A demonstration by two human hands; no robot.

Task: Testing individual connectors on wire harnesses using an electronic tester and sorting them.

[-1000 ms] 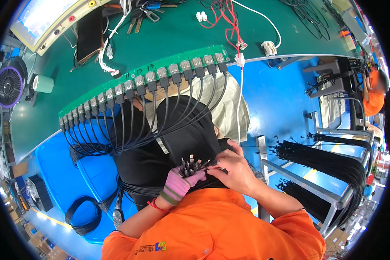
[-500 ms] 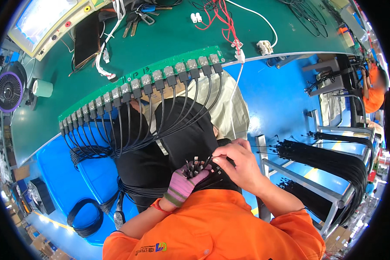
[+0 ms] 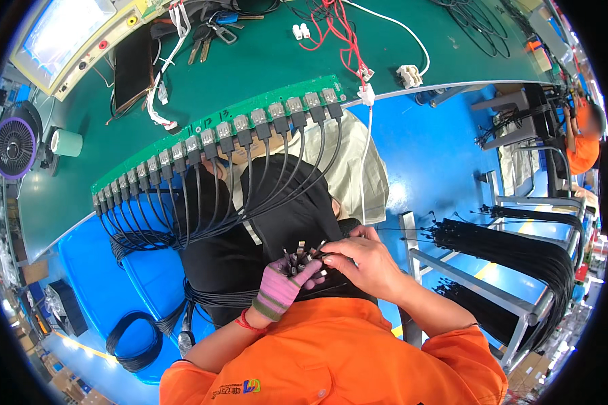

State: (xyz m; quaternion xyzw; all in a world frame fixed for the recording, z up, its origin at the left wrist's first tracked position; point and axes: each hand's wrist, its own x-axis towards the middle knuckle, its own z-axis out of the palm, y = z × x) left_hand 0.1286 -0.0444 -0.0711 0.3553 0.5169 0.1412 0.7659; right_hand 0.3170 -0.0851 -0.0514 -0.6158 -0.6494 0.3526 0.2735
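Note:
My left hand (image 3: 282, 287), in a pink striped fingerless glove, grips a bunch of black cables with small metal plug ends (image 3: 302, 255) held close above my lap. My bare right hand (image 3: 362, 260) pinches the plug tips at the top of that bunch. From the bunch the black cables (image 3: 250, 196) run up to a long green circuit board (image 3: 216, 131) at the edge of the green bench, where several connectors sit plugged in a row.
A test instrument with a lit screen (image 3: 67, 37), a dark tablet (image 3: 132, 67), keys (image 3: 206, 37), red and white wires (image 3: 344, 34) and a purple fan (image 3: 13, 145) are on the bench. A rack hung with black cables (image 3: 520, 250) stands right. Another person in orange (image 3: 584, 145) sits far right.
Both hands have stayed on the cable bunch; my right fingers shifted slightly over the plug tips. The view has tilted a little, so the bench sits lower in the picture.

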